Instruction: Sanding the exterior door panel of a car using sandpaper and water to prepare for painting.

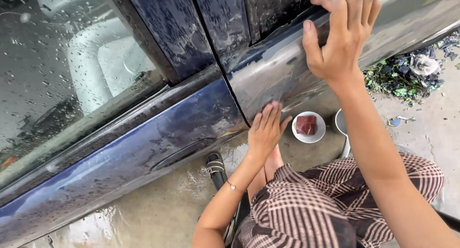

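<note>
A dark blue car door (143, 142) fills the left and middle of the view, wet and scuffed. Beside it a sanded grey panel (273, 70) runs up to the right. My left hand (266, 128) lies flat on the lower edge of that grey panel, fingers together, holding nothing that I can see. Higher up, my right hand (342, 34) presses on the panel near the window trim with fingers bent; whether something is under the fingers is hidden.
A small white bowl (309, 128) with a dark red block in it sits on the wet concrete ground (158, 209). A metal container (341, 126) stands beside it. A heap of blue-green scraps (412, 75) lies at the right. My checked-trousered knees (335, 200) and a sandal (216, 169) are below.
</note>
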